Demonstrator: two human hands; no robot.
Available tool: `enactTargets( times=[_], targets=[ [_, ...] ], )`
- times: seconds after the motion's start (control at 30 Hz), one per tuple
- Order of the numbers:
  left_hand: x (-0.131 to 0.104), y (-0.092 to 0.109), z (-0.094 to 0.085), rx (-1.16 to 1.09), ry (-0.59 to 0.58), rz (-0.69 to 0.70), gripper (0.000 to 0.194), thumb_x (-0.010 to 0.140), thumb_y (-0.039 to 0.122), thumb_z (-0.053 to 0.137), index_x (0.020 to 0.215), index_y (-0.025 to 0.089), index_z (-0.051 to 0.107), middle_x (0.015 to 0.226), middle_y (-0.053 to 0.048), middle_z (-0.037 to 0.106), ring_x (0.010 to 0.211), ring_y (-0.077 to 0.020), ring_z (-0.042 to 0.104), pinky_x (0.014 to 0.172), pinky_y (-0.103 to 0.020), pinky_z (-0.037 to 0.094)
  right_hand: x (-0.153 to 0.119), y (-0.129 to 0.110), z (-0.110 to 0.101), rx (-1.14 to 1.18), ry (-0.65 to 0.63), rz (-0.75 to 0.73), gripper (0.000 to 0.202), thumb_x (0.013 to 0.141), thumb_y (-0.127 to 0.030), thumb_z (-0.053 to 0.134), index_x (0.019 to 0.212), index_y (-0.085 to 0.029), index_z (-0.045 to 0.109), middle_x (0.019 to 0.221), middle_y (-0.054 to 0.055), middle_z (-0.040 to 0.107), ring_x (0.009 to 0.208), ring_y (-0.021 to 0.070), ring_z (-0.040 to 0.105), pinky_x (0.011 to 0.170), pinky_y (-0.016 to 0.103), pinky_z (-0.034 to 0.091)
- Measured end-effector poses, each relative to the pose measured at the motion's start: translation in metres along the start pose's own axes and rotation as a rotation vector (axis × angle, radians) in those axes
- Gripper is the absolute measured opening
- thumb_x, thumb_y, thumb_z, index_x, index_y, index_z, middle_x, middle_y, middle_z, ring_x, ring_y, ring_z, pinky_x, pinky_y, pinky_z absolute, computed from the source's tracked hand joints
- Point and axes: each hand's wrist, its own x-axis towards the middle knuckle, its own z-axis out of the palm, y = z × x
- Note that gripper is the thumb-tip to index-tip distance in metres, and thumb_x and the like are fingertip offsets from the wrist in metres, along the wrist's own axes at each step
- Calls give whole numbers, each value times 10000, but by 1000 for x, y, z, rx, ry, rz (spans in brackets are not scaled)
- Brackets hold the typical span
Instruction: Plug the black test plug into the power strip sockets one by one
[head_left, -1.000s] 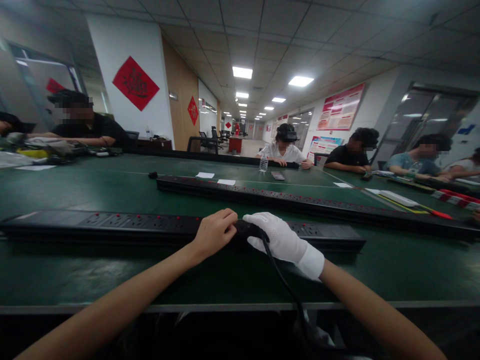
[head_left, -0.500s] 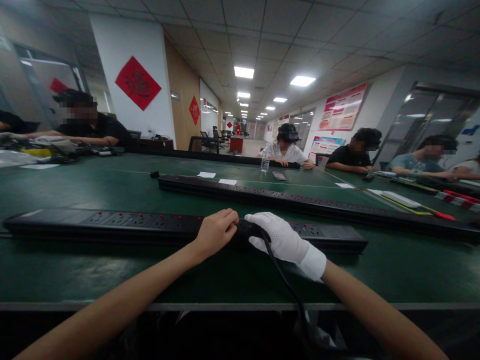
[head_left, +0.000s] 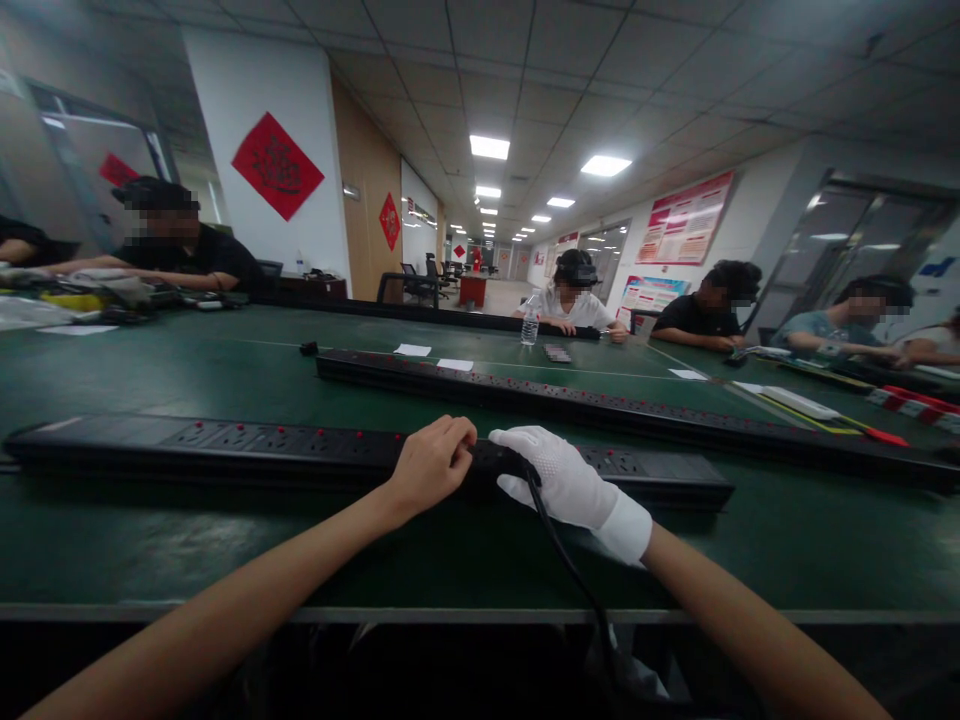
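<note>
Left hand (head_left: 431,465): bare; forearm in from 8 o'clock, knuckles up, fingers curled; a grip between tips and thumb cannot be told.

Right hand (head_left: 559,475): white glove; forearm in from 4 o'clock, fingertips towards 10; fingers above and thumb below, apart, a dark part between; clamping cannot be told.

Markings: dark brush-like characters on the red diamond sign (head_left: 277,165), 11 o'clock; wall poster (head_left: 686,217), 1 o'clock, print too small to read. Brands: none legible.

Near power strip (head_left: 277,452): black, red-dotted, lying from 9 to 3 o'clock, beneath both hands' fingers and showing between them.

Black cable (head_left: 568,565): at the right palm, running down towards 5 o'clock.

Far power strip (head_left: 600,402): black, beyond the hands, 12 to 3 o'clock.

Clear bottle (head_left: 530,325): upright, 12 o'clock, on the green table (head_left: 247,550).
</note>
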Motion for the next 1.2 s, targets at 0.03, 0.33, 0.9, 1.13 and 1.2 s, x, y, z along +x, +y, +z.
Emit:
enactTargets(
  times=[0.03, 0.33, 0.9, 1.13, 1.2],
  targets=[
    [0, 0, 0, 3, -1, 0, 159, 720, 61, 420, 795, 177, 497, 752, -8, 531, 675, -129, 493, 616, -244, 381, 0, 0, 0, -2, -2, 1, 441, 811, -324, 540, 1224, -202, 447, 1190, 97, 524, 1099, 208, 487, 964, 403, 385],
    [0, -2, 1, -26, -7, -15, 182, 717, 75, 427, 857, 178, 481, 798, -22, 527, 727, -145, 495, 659, -262, 411, 1, -1, 1, 12, 7, -7, 449, 809, -311, 534, 1232, -204, 430, 1162, 95, 541, 1077, 212, 501, 940, 403, 405],
    [6, -9, -8, 16, -70, -49, 163, 723, 41, 406, 737, 185, 480, 770, -15, 517, 740, -149, 476, 624, -263, 385, 21, 13, 4, -457, -26, 138, 346, 836, -509, 429, 766, -199, 566, 682, 41, 590, 627, 166, 551, 550, 255, 372],
    [4, -9, -5, 42, -117, -51, 122, 770, 100, 413, 776, 188, 498, 805, -12, 512, 716, -138, 490, 627, -259, 401, 27, 25, 9, -174, 24, 201, 358, 861, -477, 395, 678, -208, 541, 524, -26, 531, 482, 104, 509, 485, 205, 326],
    [4, -8, -6, 43, -112, -77, 113, 783, 114, 405, 795, 188, 490, 811, -11, 510, 707, -138, 490, 615, -260, 400, 26, 26, 9, -68, 124, 231, 367, 861, -479, 387, 669, -204, 536, 536, -17, 538, 486, 113, 515, 491, 217, 355]
  ],
)
